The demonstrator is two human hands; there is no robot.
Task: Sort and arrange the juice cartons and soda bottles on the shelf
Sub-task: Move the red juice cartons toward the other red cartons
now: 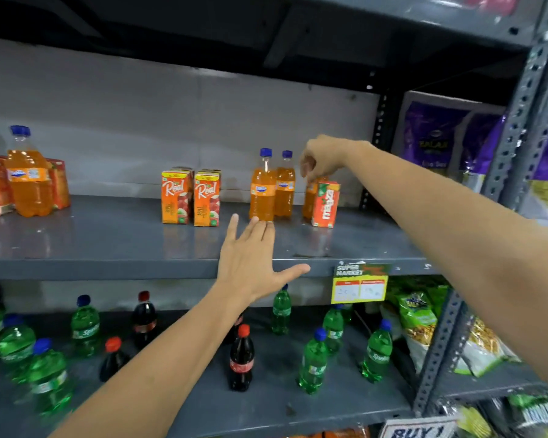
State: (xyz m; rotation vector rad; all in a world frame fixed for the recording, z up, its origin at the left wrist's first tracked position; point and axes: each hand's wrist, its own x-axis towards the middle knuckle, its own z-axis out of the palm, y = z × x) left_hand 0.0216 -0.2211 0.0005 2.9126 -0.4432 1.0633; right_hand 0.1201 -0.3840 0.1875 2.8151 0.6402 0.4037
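Standing upright, Maaza carton (326, 203) under curled right hand (321, 158), left hand (250, 260) splayed

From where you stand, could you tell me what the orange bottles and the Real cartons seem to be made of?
Orange bottles: apparently clear glossy plastic, since the drink shows through and highlights glint, with blue caps. Real cartons: likely printed coated paperboard, with sharp folded edges and a slight sheen.
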